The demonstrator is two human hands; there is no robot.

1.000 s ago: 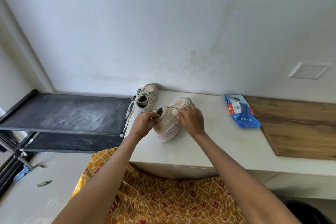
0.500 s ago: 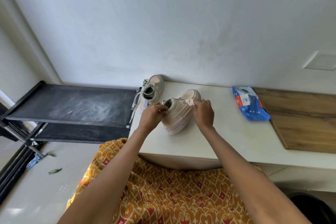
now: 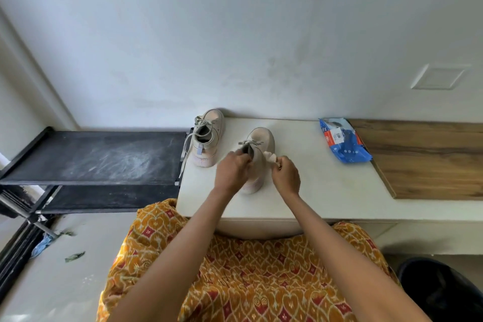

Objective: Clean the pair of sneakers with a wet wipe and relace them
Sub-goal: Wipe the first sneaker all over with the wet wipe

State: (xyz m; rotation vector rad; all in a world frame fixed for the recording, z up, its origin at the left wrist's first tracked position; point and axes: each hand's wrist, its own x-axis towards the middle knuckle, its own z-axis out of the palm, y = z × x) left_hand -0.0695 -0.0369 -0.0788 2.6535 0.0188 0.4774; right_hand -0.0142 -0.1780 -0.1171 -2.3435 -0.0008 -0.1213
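Note:
Two pale pink sneakers stand on a white counter (image 3: 326, 191). The nearer sneaker (image 3: 261, 144) sits in the middle, toe pointing away from me. My left hand (image 3: 231, 171) grips it at the heel collar. My right hand (image 3: 286, 175) pinches a crumpled white wet wipe (image 3: 270, 157) against the sneaker's right side. The second sneaker (image 3: 207, 138) stands at the counter's back left corner, its grey laces loose and one lace hanging over the counter's left edge.
A blue wet wipe packet (image 3: 343, 144) lies at the back right, beside a wooden board (image 3: 431, 162). A black shoe rack (image 3: 99, 157) stands left of the counter. A dark bin (image 3: 444, 293) is at the lower right. Scraps lie on the floor (image 3: 52, 248).
My right hand has slid back from the toe along the sneaker's right side toward me with the wipe. My left hand stays at the heel. The camera view has shifted.

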